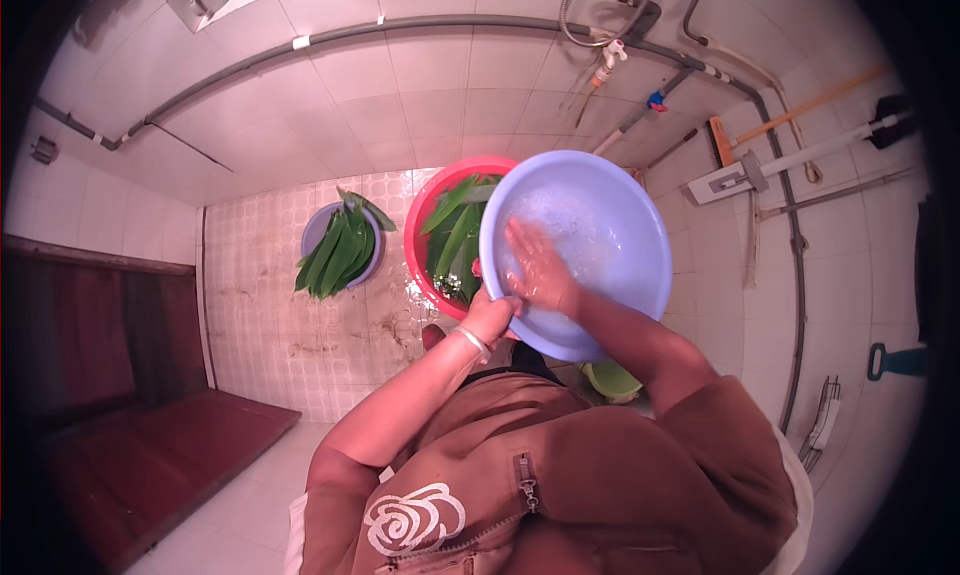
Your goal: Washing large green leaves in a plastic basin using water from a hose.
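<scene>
Lavender plastic basin (630, 300) overlapped the right edge of a red basin (415, 230); a small purple basin (311, 231) stood apart, left. Right hand (541, 268), fingers extended, sat inside, short of the far rim; left hand (490, 318) pinched the near-left rim.

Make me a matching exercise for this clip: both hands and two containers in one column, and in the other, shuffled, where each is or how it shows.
1. Left hand
2. Right hand
3. Red basin
4. Small purple tub

A. Inside the pale blue basin
B. On the floor toward the picture's left, with long green leaves hanging over its rim
C. Gripping the near left side of the pale blue basin's rim
D. Partly hidden behind the pale blue basin

Pairs: 1-C, 2-A, 3-D, 4-B
</scene>
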Demonstrator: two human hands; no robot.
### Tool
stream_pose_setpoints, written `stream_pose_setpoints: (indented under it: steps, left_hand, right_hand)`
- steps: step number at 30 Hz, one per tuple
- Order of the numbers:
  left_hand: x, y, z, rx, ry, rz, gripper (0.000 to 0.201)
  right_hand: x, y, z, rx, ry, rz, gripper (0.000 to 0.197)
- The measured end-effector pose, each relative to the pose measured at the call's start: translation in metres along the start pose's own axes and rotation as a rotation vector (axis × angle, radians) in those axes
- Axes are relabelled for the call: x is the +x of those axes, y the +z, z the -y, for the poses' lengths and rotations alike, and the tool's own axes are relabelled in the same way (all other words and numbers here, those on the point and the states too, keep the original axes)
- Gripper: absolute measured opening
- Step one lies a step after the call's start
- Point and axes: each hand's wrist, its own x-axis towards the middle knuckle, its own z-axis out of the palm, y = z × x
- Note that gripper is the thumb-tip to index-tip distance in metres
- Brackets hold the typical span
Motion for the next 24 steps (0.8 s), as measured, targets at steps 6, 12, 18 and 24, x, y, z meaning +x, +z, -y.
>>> stream_pose_setpoints:
  steps: [6,12,18,24]
  left_hand:
    - [-0.009,0.000,-0.003,-0.095,-0.110,0.024,0.014]
    - [0.006,-0.024,0.000,0.158,-0.150,0.074,0.019]
    - [-0.014,-0.016,-0.035,0.226,-0.126,0.120,0.021]
    - [-0.032,-0.039,-0.003,0.095,-0.152,0.032,0.017]
  right_hand:
    - [-0.012,-0.030,-0.014,0.056,-0.056,0.062,0.063]
    - [0.003,-0.025,-0.024,0.089,0.317,-0.336,0.054]
    - [0.083,-0.067,0.030,0.098,-0.297,-0.256,0.049]
    - [0.046,-0.079,-0.082,-0.027,0.368,-0.044,0.045]
